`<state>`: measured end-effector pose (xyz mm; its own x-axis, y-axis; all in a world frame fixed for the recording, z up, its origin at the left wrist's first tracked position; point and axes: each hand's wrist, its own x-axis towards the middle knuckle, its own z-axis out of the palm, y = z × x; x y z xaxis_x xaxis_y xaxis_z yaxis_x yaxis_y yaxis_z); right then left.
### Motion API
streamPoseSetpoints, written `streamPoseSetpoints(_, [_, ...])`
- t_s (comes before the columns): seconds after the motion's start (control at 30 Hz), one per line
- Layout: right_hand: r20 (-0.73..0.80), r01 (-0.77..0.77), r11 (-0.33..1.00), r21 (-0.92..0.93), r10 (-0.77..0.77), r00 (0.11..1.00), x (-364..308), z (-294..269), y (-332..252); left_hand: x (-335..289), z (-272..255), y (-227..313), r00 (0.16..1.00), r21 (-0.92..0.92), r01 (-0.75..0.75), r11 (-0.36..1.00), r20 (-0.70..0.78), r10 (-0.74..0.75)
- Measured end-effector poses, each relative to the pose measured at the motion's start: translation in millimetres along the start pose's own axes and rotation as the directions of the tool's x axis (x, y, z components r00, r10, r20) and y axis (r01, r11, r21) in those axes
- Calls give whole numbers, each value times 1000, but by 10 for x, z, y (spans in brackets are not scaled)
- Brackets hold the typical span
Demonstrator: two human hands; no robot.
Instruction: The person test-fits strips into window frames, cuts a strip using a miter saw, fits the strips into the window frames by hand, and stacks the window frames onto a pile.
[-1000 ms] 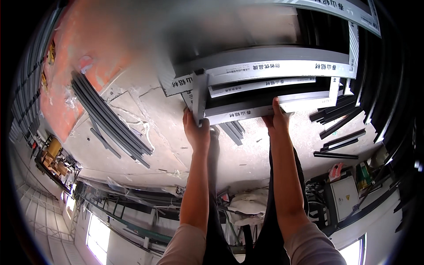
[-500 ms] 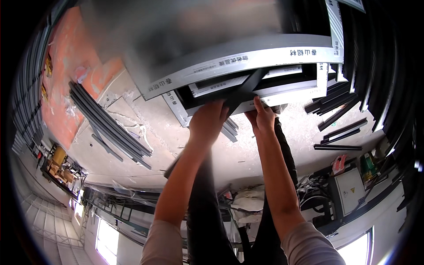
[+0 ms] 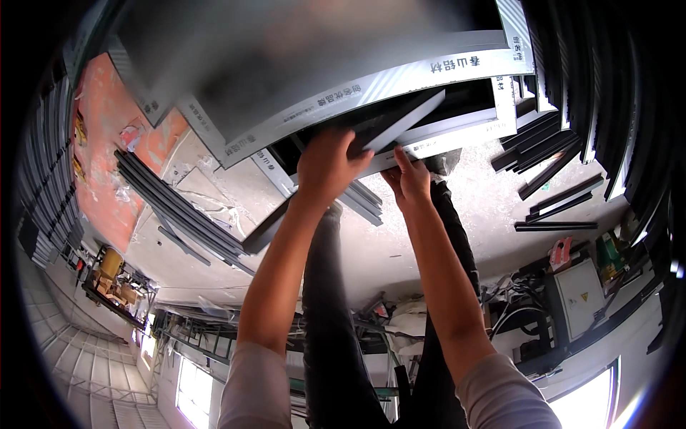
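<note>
My left hand (image 3: 329, 168) is closed around a long dark grey metal profile (image 3: 407, 125). The profile slants across a lower rectangular frame, one end toward the far right and the other below my left forearm. My right hand (image 3: 412, 184) pinches the near rail of that lower frame (image 3: 471, 131), thumb on top and fingers beneath. White printed film covers the rail. Over it lies a larger film-covered frame (image 3: 393, 84), its far part blurred. Part of the profile is hidden behind my left hand.
Long dark profiles (image 3: 182, 207) lie bundled on the floor at left, near an orange patch (image 3: 107, 157). Shorter dark pieces (image 3: 561, 207) are scattered at right, with stacked bars beyond. A grey electrical box (image 3: 576, 300) and cables are low at right. My legs are beneath my arms.
My left hand has moved slightly left and up, and the profile has turned, showing a lighter face. My right hand stays on the frame rail. The whole view has shifted a little.
</note>
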<state>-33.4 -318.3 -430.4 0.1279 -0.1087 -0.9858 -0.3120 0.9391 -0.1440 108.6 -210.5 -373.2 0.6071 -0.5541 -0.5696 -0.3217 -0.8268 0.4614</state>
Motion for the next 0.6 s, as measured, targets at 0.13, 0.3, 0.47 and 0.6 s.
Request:
streamPoseSetpoints(0.13, [-12,52,997,-59,-53,999,134,-234,-9,-586,-272,199,995,-228,62,972,87,-43])
streamPoseSetpoints(0.3, [140,208,800,-563,-156,978,-511,-542,28,-1256,-468,516,995,-476,-48,878,-99,1])
streamPoseSetpoints(0.47, [681,688,23,-726,-115,723,-2270,84,-510,-1670,-622,776,858,-811,-87,578,-356,-371])
streamPoseSetpoints(0.6, [899,876,-262,-406,-284,332,-2250,512,-364,-1684,-769,970,696,-992,-91,-88,0,-718])
